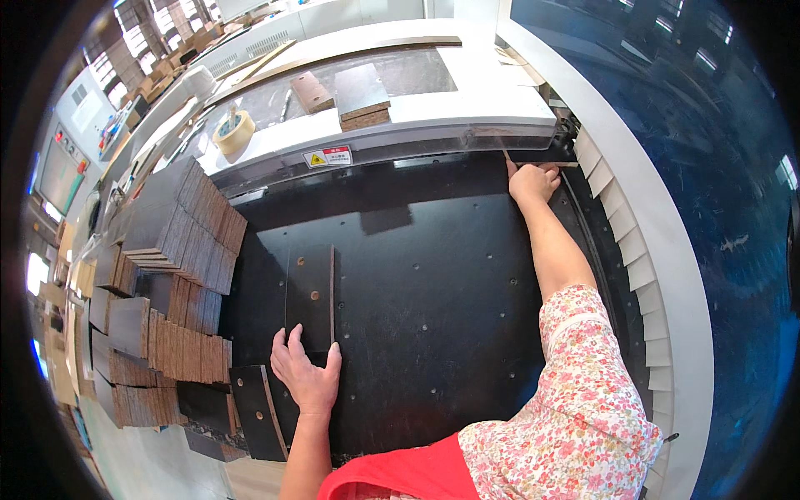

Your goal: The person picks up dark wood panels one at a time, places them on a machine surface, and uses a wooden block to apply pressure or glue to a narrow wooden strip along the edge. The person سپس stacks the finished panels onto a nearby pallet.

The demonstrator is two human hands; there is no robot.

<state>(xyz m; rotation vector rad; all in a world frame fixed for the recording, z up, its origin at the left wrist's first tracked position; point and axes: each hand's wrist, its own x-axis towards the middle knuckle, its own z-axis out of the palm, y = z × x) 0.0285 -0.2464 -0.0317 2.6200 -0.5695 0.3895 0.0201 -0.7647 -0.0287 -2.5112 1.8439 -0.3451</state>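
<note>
Your left hand (306,373) lies flat, fingers spread, on the near end of a dark rectangular board (310,293) with a raw brown edge, at lower centre on the smooth black counter (433,283). Your right hand (532,182), upper right, pinches a thin wooden strip (542,163), fingers closed on it. Stacks of similar boards (179,229) with fibrous brown edges fill the left side.
</note>
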